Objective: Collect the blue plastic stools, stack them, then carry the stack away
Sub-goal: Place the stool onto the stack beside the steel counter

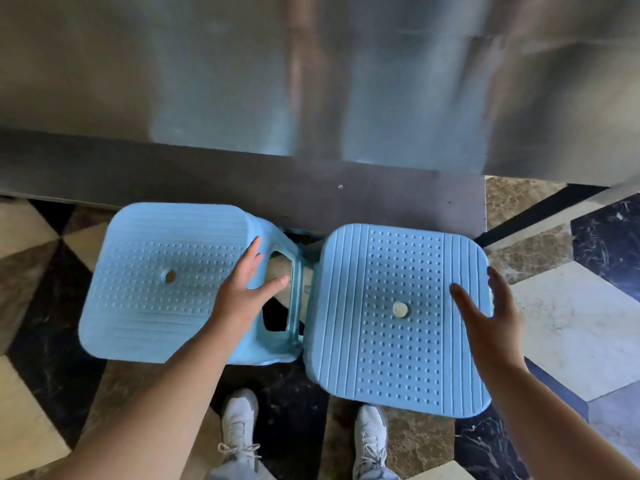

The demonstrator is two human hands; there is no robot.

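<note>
A brushed metal panel (311, 74) filled the top of the view above a patterned marble floor (554, 313), and on that floor, just below the panel, two blue stools stood side by side, the left stool (152, 278) tilted and the right stool (398, 317) upright (each seat dotted, with a centre hole). The left hand (242, 289) lay spread, fingers straight, at the left stool's right edge, and the right hand (491, 320), likewise spread and gripping nothing, reached at the right stool's right edge. White sneakers (239, 427) showed below.

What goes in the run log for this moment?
stage: collecting | left hand: open, at left stool right edge | right hand: open, at right stool right edge | stools: side by side, unstacked
</note>
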